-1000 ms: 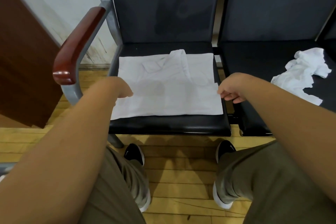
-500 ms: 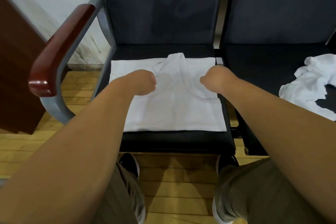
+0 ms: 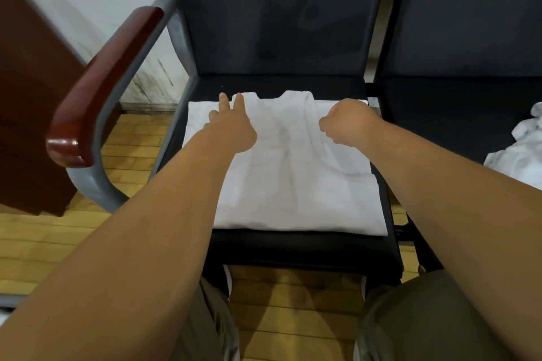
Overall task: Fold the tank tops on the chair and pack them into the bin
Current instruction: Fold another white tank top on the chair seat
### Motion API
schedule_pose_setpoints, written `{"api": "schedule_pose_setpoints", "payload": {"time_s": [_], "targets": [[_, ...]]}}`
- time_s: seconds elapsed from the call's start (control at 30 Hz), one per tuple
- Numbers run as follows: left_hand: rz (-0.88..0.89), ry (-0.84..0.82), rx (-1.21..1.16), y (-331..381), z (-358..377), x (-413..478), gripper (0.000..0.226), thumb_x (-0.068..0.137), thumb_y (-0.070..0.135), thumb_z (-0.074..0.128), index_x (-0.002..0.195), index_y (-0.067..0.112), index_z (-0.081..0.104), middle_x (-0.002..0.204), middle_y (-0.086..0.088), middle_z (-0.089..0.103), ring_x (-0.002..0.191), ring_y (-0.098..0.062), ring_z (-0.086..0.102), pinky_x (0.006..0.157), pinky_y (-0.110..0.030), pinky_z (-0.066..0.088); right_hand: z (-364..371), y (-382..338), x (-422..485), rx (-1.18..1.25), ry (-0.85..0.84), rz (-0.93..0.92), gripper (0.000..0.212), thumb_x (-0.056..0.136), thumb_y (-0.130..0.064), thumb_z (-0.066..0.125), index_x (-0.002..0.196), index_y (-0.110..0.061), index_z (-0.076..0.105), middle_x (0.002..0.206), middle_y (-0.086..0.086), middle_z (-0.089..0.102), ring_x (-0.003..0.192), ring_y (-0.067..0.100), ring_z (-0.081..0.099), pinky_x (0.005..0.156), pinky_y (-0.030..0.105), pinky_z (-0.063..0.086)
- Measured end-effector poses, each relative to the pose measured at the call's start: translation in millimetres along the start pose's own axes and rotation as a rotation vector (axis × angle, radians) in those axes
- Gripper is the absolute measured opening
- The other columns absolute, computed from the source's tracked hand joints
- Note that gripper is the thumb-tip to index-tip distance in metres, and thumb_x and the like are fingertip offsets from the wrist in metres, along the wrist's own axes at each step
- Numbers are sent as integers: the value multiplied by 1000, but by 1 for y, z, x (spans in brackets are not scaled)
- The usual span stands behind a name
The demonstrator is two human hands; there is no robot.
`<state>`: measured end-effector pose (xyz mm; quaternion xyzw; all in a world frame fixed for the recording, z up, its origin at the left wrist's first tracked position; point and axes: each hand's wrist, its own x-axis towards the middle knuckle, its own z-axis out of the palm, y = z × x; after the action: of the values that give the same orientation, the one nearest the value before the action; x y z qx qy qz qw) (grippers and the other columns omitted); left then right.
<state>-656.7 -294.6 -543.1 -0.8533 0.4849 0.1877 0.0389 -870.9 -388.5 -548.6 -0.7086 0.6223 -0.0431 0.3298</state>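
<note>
The half-folded tank top (image 3: 293, 184) on the chair seat (image 3: 293, 246) is apparently being smoothed for its next fold, the left hand (image 3: 231, 123) being opened from a fist and spread flat near its far edge, the right hand (image 3: 349, 120) being kept curled, any grip unclear.

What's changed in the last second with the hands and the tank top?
Both hands moved from the sides of the tank top inward and toward the chair back. The left hand opened; its fingers now lie straight at the far edge. The right hand stays curled over the right fold; whether it pinches cloth is unclear. The tank top stays flat on the seat, the crumpled top beside it.
</note>
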Motion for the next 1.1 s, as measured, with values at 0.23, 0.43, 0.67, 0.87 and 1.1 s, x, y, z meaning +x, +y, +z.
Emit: {"api": "schedule_pose_setpoints", "payload": {"time_s": [0.23, 0.43, 0.67, 0.87, 1.1], "targets": [[-76, -76, 86, -38, -15, -22, 48, 106, 19, 46, 152, 4, 40, 159, -17, 37, 140, -39, 47, 110, -48, 41, 25, -35, -10, -3, -37, -116, 31, 92, -20, 57, 106, 2, 74, 102, 17, 77, 81, 30, 66, 73, 34, 52], [-152, -90, 43, -97, -30, -50, 46, 103, 23, 63, 143, 3, 56, 129, -13, 66, 106, -29, 64, 81, -36, 50, 54, -77, -23, -44, -97, -201, 30, 97, -24, 55, 107, -3, 74, 103, 14, 77, 92, 32, 72, 78, 35, 54], [-361, -537, -218, -158, -25, -59, 69, 100, 31, 77, 152, -1, 47, 129, -17, 68, 90, -27, 69, 69, -40, 55, 96, -128, -38, -36, -118, -318, 21, 98, -22, 57, 105, -9, 72, 106, 8, 73, 96, 30, 70, 87, 40, 61], [-257, -433, -305, -163, -19, -72, 41, 97, 31, 80, 115, -3, 65, 91, -11, 72, 67, -22, 70, 45, -29, 52, 130, -175, -37, -25, -115, -320, 25, 102, -23, 57, 110, -8, 75, 108, 9, 72, 97, 27, 68, 88, 37, 58], [-169, -399, -305, -171, -13, -69, 39, 90, 33, 87, 96, 3, 63, 87, -14, 75, 65, -25, 71, 55, -33, 58, 160, -228, -2, -167, -34, -274, 25, 103, -37, 60, 101, -12, 60, 83, 4, 56, 75, 22, 60, 54, 29, 37]]}}
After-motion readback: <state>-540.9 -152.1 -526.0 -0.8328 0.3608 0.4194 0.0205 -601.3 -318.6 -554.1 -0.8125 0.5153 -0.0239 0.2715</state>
